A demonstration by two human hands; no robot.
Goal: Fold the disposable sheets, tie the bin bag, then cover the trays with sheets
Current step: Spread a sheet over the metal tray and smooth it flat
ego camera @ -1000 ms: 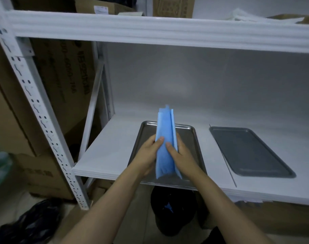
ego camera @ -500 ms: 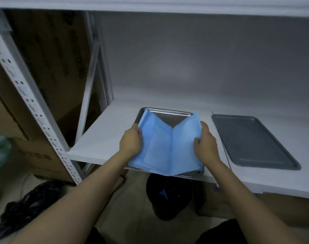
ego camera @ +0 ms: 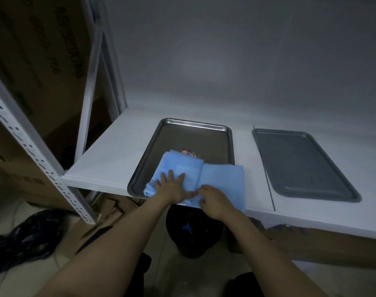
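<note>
A blue disposable sheet [ego camera: 223,181], partly unfolded, lies across the near end of the shiny metal tray [ego camera: 193,133] on the white shelf. My left hand [ego camera: 172,187] presses flat on the sheet's left part with fingers spread. My right hand [ego camera: 212,200] pinches the sheet's near edge by the shelf front. A second, darker tray [ego camera: 300,163] sits uncovered to the right. A black bin [ego camera: 193,232] with a blue scrap inside stands under the shelf.
A white shelf board [ego camera: 110,159] carries both trays, with a perforated upright post [ego camera: 43,163] at the left. Cardboard boxes [ego camera: 39,61] stand behind the post. A black bag [ego camera: 24,239] lies on the floor at the left.
The folded sheet was held upright over the tray, then opened like a book, and now lies spread on the tray's near end. My left hand went from gripping its edge to pressing flat.
</note>
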